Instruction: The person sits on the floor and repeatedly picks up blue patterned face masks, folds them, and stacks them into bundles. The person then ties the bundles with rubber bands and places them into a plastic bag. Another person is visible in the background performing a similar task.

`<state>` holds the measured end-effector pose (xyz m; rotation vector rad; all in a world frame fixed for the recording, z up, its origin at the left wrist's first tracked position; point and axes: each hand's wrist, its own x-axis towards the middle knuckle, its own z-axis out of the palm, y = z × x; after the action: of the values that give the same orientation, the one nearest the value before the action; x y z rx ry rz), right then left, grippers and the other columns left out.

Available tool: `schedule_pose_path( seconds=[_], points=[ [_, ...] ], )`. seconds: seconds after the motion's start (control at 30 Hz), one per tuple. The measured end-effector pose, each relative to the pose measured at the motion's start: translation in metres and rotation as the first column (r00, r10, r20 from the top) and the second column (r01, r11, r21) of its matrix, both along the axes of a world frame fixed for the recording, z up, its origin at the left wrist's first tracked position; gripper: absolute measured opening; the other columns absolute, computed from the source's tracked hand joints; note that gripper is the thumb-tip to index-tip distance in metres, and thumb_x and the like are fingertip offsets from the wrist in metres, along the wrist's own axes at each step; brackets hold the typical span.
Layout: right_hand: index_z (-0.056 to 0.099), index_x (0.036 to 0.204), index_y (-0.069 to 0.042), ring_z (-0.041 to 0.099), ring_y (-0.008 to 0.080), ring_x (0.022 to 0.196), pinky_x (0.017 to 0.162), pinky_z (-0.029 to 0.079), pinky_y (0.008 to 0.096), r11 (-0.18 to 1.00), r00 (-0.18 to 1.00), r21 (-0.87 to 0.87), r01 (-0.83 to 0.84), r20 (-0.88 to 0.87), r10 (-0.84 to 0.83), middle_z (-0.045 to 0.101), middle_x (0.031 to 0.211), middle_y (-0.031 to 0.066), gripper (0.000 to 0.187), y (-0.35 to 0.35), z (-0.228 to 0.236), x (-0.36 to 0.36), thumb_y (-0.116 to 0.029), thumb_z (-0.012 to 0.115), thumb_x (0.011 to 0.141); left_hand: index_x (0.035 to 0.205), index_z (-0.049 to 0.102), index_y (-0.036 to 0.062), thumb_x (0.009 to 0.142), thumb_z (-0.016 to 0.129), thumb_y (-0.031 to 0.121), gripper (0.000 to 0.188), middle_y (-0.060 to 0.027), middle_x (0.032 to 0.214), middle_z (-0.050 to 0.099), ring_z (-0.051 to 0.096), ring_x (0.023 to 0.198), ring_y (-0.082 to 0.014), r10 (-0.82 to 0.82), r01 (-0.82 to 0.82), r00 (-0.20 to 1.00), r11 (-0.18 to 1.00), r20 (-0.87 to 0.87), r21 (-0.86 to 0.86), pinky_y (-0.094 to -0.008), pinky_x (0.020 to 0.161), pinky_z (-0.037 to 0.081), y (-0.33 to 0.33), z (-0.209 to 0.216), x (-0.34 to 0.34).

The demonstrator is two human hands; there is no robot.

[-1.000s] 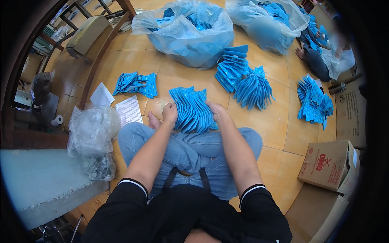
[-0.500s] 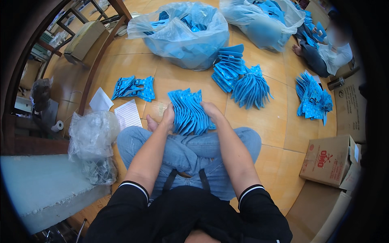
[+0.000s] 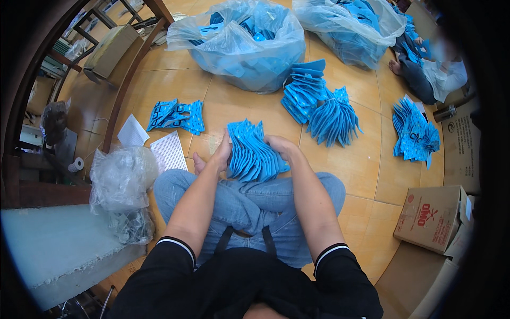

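Between my hands, in front of my crossed legs, is a fanned stack of blue patterned fabric pieces (image 3: pixel 255 153). My left hand (image 3: pixel 221 154) grips its left side, the fingers partly hidden behind it. At the upper right edge, my right hand (image 3: pixel 283 147) is closed on the same stack. Further right lie two more bundles: a folded blue stack (image 3: pixel 304 91) and a fanned blue bundle (image 3: pixel 334 117). Some blue pieces with black buckles (image 3: pixel 176 116) lie to the left, beyond two white paper sheets (image 3: pixel 169 151).
Large clear plastic bags of blue pieces (image 3: pixel 247 58) stand ahead. Another blue bundle (image 3: pixel 415 130) lies at the right, near cardboard boxes (image 3: pixel 427 218). A person (image 3: pixel 443 74) sits at the far right. Crumpled clear plastic (image 3: pixel 123 178) and a pale block (image 3: pixel 58 250) are at my left.
The stack in my hands has shifted slightly right and its pieces lean more, spreading toward the lower right. My right hand moved slightly right with it. Both hands keep their hold.
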<state>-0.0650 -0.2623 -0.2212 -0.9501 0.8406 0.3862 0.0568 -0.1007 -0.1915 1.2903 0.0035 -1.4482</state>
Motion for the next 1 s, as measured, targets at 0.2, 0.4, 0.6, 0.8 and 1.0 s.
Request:
schedule_pose_path(
  seconds=[0.2,0.4,0.6,0.8,1.0],
  points=[
    [0.064,0.094,0.001,0.064,0.0189,0.074,0.071,0.052,0.0333,0.998,0.999,-0.040,-0.042,-0.001,0.042,0.067,0.089,0.0123,0.027,-0.001,-0.002,0.001,-0.016,0.047,0.084,0.131,0.049,0.0019,0.084,0.019,0.078,0.094,-0.0149,0.127,0.056,0.054,0.116,-0.0254,-0.028,0.028,0.999,1.000,-0.044,-0.012,-0.0378,0.100,0.042,-0.001,-0.004,0.004],
    [0.064,0.093,0.000,0.063,0.0186,0.073,0.072,0.051,0.0332,0.998,0.999,-0.021,-0.052,0.000,0.052,0.067,0.089,0.0118,0.027,0.001,0.009,0.001,-0.019,0.047,0.084,0.131,0.050,0.0049,0.085,0.021,0.076,0.089,-0.0133,0.127,0.056,0.055,0.115,-0.0249,-0.027,0.024,0.996,0.999,-0.089,-0.031,-0.0381,0.099,0.043,-0.001,-0.011,0.006],
    [0.064,0.094,0.000,0.063,0.0184,0.073,0.072,0.051,0.0330,0.996,0.996,-0.006,-0.093,0.002,0.093,0.067,0.089,0.0111,0.028,0.001,0.015,-0.001,-0.021,0.048,0.084,0.132,0.050,0.0077,0.088,0.022,0.072,0.082,-0.0120,0.129,0.055,0.055,0.115,-0.0252,-0.025,0.014,0.994,0.994,-0.103,-0.108,-0.0373,0.100,0.043,-0.003,-0.003,0.001],
    [0.063,0.098,0.001,0.064,0.0192,0.076,0.073,0.052,0.0325,1.000,0.999,-0.008,0.013,0.034,-0.013,0.067,0.092,0.0120,0.029,0.004,0.009,-0.002,-0.021,0.048,0.087,0.135,0.044,0.0023,0.088,0.021,0.071,0.087,-0.0153,0.133,0.051,0.050,0.121,-0.0275,-0.013,0.001,0.994,0.994,-0.112,-0.109,-0.0379,0.106,0.037,-0.003,-0.001,0.000],
    [0.062,0.102,0.005,0.067,0.0212,0.081,0.074,0.055,0.0349,0.968,0.968,-0.006,0.251,0.010,-0.251,0.068,0.094,0.0149,0.030,0.008,-0.003,-0.006,-0.020,0.054,0.088,0.126,0.053,0.0051,0.090,0.024,0.069,0.079,-0.0115,0.120,0.060,0.058,0.108,-0.0235,0.126,-0.130,0.991,0.987,-0.042,-0.100,-0.0363,0.096,0.045,-0.003,-0.022,0.002]
  ],
)
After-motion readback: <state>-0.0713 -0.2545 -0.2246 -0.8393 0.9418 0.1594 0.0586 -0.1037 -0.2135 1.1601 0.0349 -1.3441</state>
